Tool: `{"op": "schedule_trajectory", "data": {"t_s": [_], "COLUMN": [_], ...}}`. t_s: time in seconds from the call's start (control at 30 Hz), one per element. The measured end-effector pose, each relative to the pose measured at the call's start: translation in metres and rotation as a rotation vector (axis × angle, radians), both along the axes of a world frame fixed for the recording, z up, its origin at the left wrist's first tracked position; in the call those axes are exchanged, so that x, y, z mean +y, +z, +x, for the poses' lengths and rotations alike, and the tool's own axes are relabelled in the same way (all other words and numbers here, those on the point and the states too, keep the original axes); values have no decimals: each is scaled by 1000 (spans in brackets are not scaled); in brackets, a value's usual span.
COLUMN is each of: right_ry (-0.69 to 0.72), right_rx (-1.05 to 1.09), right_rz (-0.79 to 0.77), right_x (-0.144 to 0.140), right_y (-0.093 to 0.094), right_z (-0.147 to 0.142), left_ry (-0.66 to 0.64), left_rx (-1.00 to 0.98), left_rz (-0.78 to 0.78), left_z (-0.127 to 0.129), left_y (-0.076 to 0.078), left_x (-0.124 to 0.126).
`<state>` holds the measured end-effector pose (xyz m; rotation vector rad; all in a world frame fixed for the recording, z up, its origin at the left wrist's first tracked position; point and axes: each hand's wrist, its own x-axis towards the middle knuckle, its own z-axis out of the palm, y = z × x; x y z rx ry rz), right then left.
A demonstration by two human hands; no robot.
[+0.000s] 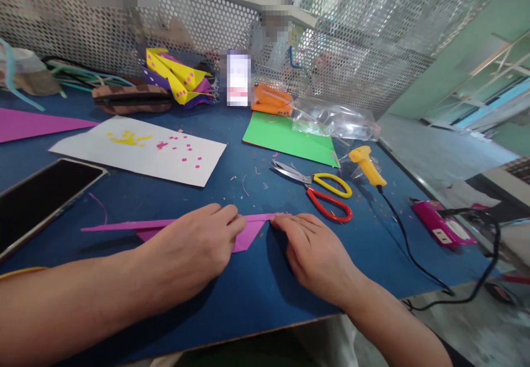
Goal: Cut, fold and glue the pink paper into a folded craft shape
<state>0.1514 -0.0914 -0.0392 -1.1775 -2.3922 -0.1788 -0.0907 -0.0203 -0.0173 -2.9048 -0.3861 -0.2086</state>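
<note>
A folded piece of purple paper (250, 233) lies along the front of the blue table, its long narrow edge reaching out to the left. My left hand (211, 237) is closed on its middle, the fingers curled over the folded strip. At the paper's right end, my right hand (314, 245) pinches the tip between thumb and fingers. Scissors (308, 179) with one yellow and one red handle rest just beyond my right hand, blades apart. Behind my left hand, a white sheet (174, 165) carries small yellow and pink paper bits.
A dark phone (45, 196) lies at left, near a purple sheet (37, 125). Farther back are yellow folded paper shapes (176, 74), a brown pouch (130, 99), a lit phone (239, 80) and green paper (290, 141). A yellow glue gun (368, 167) trails its cord toward a pink power strip (441, 223).
</note>
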Motion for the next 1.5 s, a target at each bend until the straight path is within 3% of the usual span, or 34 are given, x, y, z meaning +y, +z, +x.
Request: {"op": "schedule_trajectory", "data": {"t_s": [0.17,0.4,0.47,0.67,0.87,1.13,1.33,1.5], "right_ry": [-1,-112,-120,73,116,52,8,-2], "right_rx": [-45,194,206,14,-180,-139,-57,-71], "right_rz": [-25,-221,-200,-40,57,1,-4,14], "right_x": [0,7,11,21,19,11,11,13], "right_y": [2,15,20,20,18,14,11,14], "right_z": [-1,4,-1,-30,-43,-43,-40,-44], "left_ry": [-4,70,68,66,63,179,184,153], "left_rx": [12,69,80,169,193,196,77,22], "left_rz": [-87,-107,-115,-35,27,-64,62,-15], "left_z": [0,-1,0,2,6,0,-9,-13], "left_y": [4,13,13,10,6,14,2,-3], "left_x": [7,4,3,-4,-8,-3,-16,-16]}}
